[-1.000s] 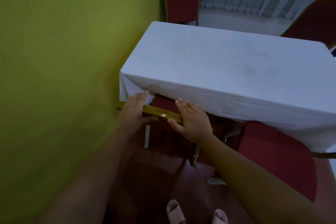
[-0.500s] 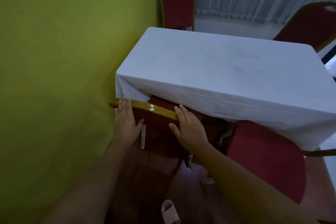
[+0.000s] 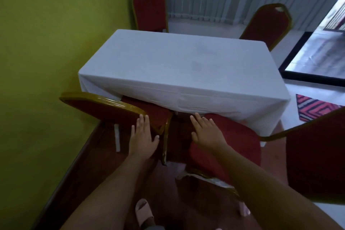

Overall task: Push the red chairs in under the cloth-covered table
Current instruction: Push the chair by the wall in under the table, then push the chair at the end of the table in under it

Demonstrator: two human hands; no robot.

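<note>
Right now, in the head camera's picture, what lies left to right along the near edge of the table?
Yellow-green wall → gold-framed red chair back → left hand → right hand → red chair seat → striped pink rug.

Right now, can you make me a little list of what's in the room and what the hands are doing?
table: covered with a white cloth, nothing on top
chair by the green wall: left chair, seat partly under the cloth
chair beside it: right chair, seat mostly out
far chairs: two red chairs at the other side
left hand: open, flat by the left chair's back edge
right hand: open, palm down over the right chair's seat
wall: green
floor: striped rug at right
feet: sandal below
</note>
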